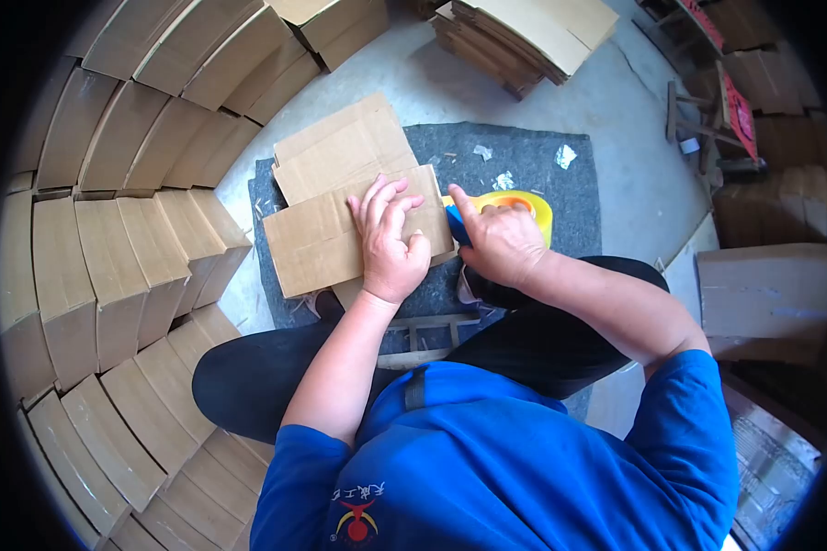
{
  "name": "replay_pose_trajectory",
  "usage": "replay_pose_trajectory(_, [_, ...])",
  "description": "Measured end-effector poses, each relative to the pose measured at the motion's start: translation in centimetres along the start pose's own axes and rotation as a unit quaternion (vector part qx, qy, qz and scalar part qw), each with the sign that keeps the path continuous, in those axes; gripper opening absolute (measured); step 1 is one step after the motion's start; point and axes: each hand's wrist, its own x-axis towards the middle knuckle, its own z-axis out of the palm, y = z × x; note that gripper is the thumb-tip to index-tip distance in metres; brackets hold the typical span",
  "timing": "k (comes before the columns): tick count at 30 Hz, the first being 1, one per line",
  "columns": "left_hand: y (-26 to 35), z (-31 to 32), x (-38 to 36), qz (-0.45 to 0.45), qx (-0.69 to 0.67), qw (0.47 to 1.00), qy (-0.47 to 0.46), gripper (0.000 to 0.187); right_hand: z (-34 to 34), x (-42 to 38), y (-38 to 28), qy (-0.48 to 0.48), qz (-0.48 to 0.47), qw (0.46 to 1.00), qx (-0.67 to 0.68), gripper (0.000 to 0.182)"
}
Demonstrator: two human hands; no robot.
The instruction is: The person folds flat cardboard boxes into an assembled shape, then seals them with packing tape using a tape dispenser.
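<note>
My left hand (390, 241) lies on top of a brown cardboard box (312, 246), its fingers spread over the upper face. At the box's right end, my right hand (504, 241) is wrapped round a blue tape dispenser (457, 223), with the index finger stretched along it. A yellow roll of tape (544, 219) with an orange core sits in the dispenser, partly hidden behind that hand. Behind the box is another piece of folded cardboard (345, 147), touching its far edge.
Stacked cardboard boxes (110, 243) line the left side. Flattened cardboard (533, 37) is piled at the back. A dark mat (570, 193) with foil scraps (565, 156) lies on the floor. More boxes (772, 294) and a wooden stool with red material (737, 115) are on the right.
</note>
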Motion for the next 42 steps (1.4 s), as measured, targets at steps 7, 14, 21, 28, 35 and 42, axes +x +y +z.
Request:
replay_pose_trajectory(7, [0.9,1.2,-0.6,0.086,0.088,0.992,0.0,0.027,8.0,3.1,0.1,-0.031,0.013,0.996,-0.081,0.078])
replay_pose_trajectory(14, [1.8,-0.5,-2.7,0.069,0.186,0.972,-0.122,0.05,2.4,-0.9,-1.1,0.037,0.007,0.986,-0.165,0.078])
replay_pose_trajectory(21, [-0.1,-5.2,-4.3,-0.018,0.269,0.948,-0.17,0.063,3.7,-0.7,-1.4,0.076,-0.036,0.971,-0.225,0.08])
replay_pose_trajectory(28, [-3.3,-8.8,-5.9,-0.119,0.295,0.942,-0.111,0.074,-2.6,-0.3,-0.8,-0.038,-0.033,0.984,-0.17,0.09])
replay_pose_trajectory(35, [-3.1,-8.6,-6.1,-0.122,0.302,0.939,-0.113,0.074,-10.9,1.4,8.3,-0.092,0.069,0.993,0.018,0.059])
replay_pose_trajectory(42, [-1.6,-8.6,-5.9,-0.196,0.344,0.911,-0.117,0.068,7.9,5.5,20.0,0.026,0.073,0.976,0.204,0.083])
